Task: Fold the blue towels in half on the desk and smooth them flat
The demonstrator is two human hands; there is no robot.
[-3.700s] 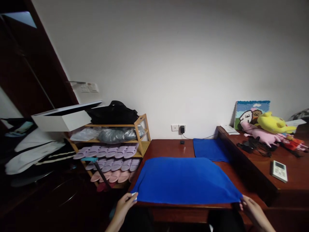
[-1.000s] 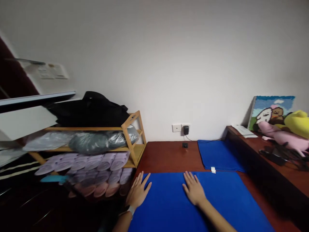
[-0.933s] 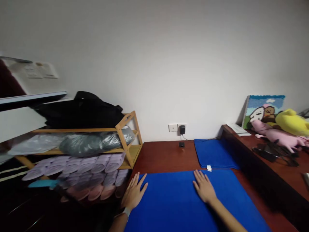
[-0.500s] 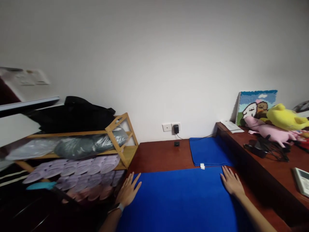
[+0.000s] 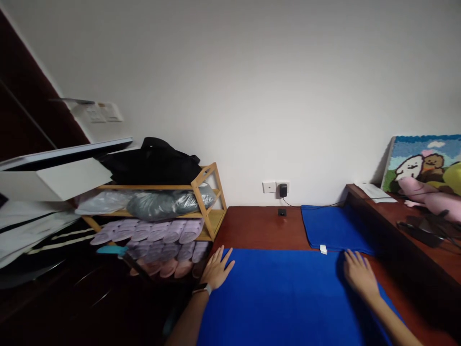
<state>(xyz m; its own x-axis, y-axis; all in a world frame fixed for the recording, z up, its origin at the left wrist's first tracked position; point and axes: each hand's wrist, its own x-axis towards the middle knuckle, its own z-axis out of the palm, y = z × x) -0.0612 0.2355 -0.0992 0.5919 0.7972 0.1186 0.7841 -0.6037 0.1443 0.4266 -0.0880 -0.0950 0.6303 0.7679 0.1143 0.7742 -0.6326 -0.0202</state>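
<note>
A large blue cloth (image 5: 284, 293) lies spread flat on the reddish-brown desk (image 5: 262, 226). At its far left corner rests my left hand (image 5: 216, 270), fingers spread, a watch (image 5: 202, 288) on the wrist. My right hand (image 5: 360, 275) is over the far right part of the cloth, its fingers stretched out; whether the palm presses down is hard to see. Just beyond it lies a smaller folded blue cloth (image 5: 334, 227) with a white tag (image 5: 323, 249) at its near edge.
Left of the desk stands a wooden rack (image 5: 212, 216) with lilac slippers (image 5: 173, 231), plastic-wrapped items and a black bag (image 5: 154, 163). A raised ledge on the right holds a pink plush toy (image 5: 432, 194), cables and a dog picture (image 5: 414, 161). A plug (image 5: 283, 190) sits in the wall.
The view has turned left, so everything sits further right. My right hand has moved inward over the cloth from its right edge. My left hand stays at the far left corner.
</note>
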